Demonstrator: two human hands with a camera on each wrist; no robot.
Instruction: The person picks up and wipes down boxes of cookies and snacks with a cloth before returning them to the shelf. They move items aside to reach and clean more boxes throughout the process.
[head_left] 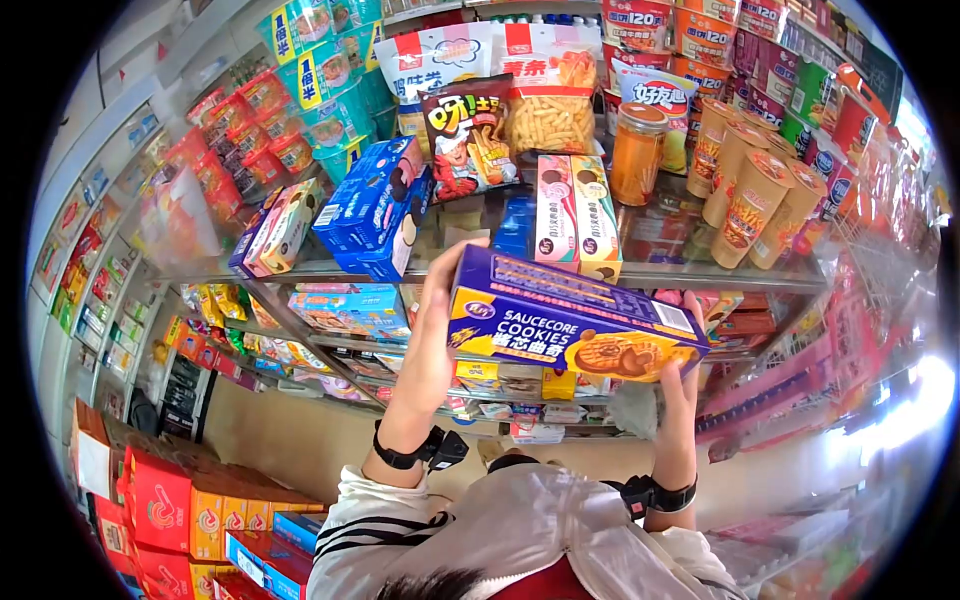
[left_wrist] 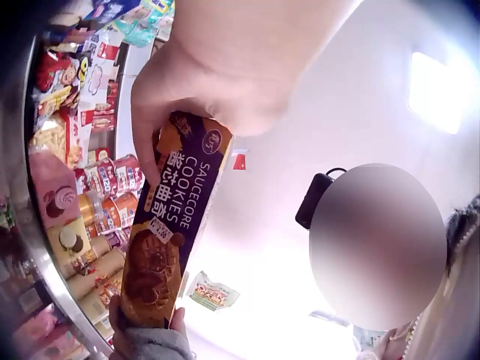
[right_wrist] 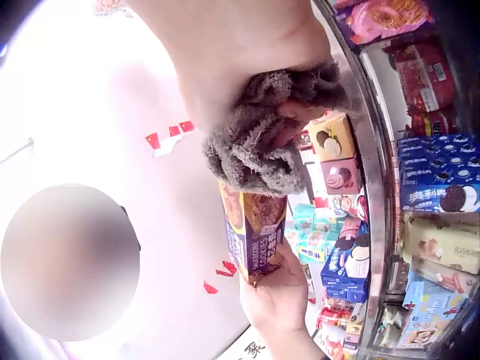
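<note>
A purple-and-yellow cookie box (head_left: 575, 318) is held up, slightly tilted, before the shelf in the head view. The left hand (head_left: 432, 335) grips its left end; in the left wrist view that hand (left_wrist: 195, 90) wraps round the end of the box (left_wrist: 176, 202). At the other end is the right hand (head_left: 680, 395), with fingers on both sides of the box. A grey fluffy cloth (right_wrist: 262, 139) is bunched in the right hand (right_wrist: 296, 112) and lies against the box (right_wrist: 255, 229) in the right wrist view, partly covering the fingers.
Behind the box, a glass-topped shelf (head_left: 670, 262) bears blue cookie boxes (head_left: 372, 215), upright pink and cream boxes (head_left: 575, 215), snack bags (head_left: 470, 135), an orange-filled jar (head_left: 637, 155) and paper cups (head_left: 755, 205). Red cartons (head_left: 160, 505) stand at lower left. Plastic-wrapped goods hang at right.
</note>
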